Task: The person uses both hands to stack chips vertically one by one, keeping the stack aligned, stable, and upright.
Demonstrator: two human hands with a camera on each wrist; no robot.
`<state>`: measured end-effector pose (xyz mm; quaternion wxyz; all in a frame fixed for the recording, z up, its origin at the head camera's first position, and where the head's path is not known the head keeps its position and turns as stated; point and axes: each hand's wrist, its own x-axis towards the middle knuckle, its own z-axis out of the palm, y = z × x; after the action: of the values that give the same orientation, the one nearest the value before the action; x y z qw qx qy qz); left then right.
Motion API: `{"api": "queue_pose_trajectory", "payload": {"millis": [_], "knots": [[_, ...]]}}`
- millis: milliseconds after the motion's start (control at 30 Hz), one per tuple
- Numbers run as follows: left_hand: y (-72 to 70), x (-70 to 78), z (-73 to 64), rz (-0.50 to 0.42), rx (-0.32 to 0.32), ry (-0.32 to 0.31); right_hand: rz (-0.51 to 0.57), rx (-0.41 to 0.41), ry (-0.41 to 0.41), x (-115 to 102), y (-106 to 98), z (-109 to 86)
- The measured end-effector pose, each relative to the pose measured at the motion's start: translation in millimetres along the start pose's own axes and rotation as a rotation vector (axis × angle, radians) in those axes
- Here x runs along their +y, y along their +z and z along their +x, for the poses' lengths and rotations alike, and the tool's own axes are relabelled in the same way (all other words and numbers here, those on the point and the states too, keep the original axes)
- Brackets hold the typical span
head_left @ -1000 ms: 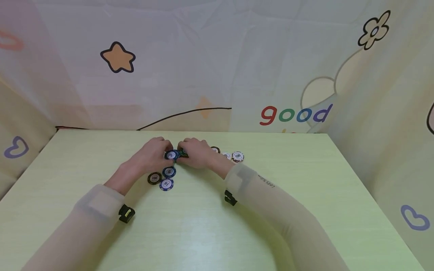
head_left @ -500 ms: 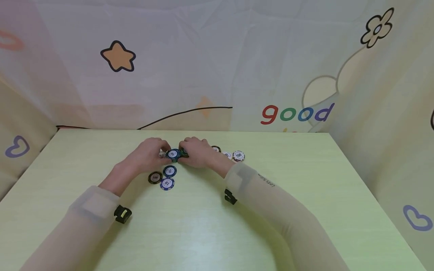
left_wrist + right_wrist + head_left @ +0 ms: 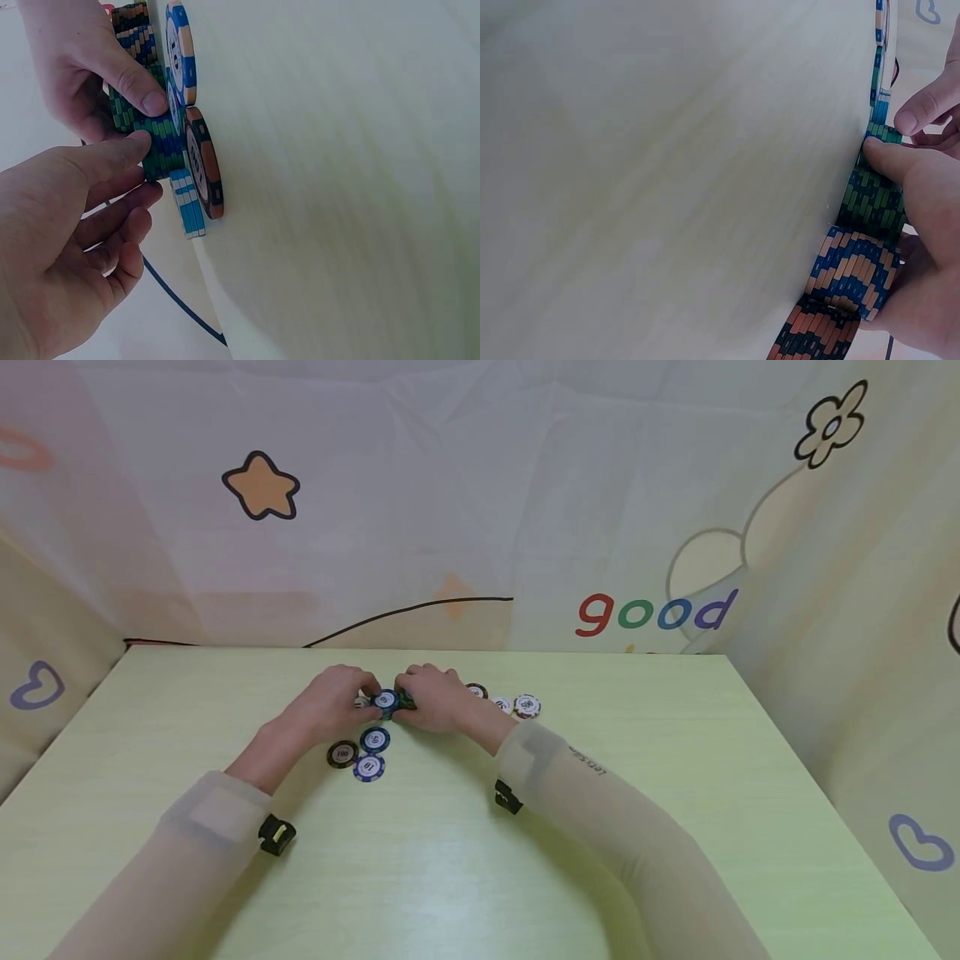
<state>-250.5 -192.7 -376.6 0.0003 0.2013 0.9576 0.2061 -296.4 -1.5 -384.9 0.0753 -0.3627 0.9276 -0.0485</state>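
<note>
Both hands meet at a row of poker chip stacks near the table's far edge in the head view. My left hand (image 3: 326, 702) pinches a green-and-blue chip stack (image 3: 386, 702) between thumb and fingers. Against it, my right hand (image 3: 435, 697) curls round a dark green stack (image 3: 874, 199), its thumb at the near side; the palm side is hidden. A short light-blue stack (image 3: 187, 206) stands by the left fingertips in the left wrist view. Nearer the person lie a black 100 chip (image 3: 342, 754), a dark blue 50 chip (image 3: 375, 740) and a blue-and-white 10 chip (image 3: 369, 767).
Right of the right hand, the row goes on with a black-rimmed stack (image 3: 477, 691), a pale stack (image 3: 502, 703) and a white-topped stack (image 3: 527, 706). Behind the pale table (image 3: 450, 877) hangs a printed cloth (image 3: 420, 510).
My left fingers have drawn slightly left, and a small light stack now shows beside them. The pinched stack sits a touch further right. My right hand has stayed in place.
</note>
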Motion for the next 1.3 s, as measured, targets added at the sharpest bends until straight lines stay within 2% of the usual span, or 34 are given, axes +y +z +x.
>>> {"api": "queue_pose_trajectory", "payload": {"millis": [367, 467, 567, 800, 900, 1133, 1300], "knots": [[0.7, 1.2, -2.9, 0.011, 0.009, -0.012, -0.015, 0.004, 0.002, 0, 0, 0.8], [-0.7, 2.9, -6.1, 0.026, 0.005, -0.033, -0.017, 0.001, 0.005, 0, 0, 1.2], [-2.6, 5.8, -10.2, 0.036, -0.023, -0.067, -0.016, -0.003, 0.006, -1, -1, 1.2], [-2.4, 16.2, -21.9, 0.055, -0.155, -0.136, -0.019, -0.011, 0.003, -1, -2, -0.1], [0.0, 20.2, -24.3, 0.048, -0.176, -0.125, -0.021, -0.013, 0.001, -1, -2, -0.5], [5.7, 26.9, -23.5, 0.053, -0.161, -0.068, -0.021, -0.012, 0.000, -1, -3, -1.4], [8.0, 29.5, -23.9, 0.073, -0.158, -0.066, -0.022, 0.000, -0.005, -1, -1, -0.2]]}}
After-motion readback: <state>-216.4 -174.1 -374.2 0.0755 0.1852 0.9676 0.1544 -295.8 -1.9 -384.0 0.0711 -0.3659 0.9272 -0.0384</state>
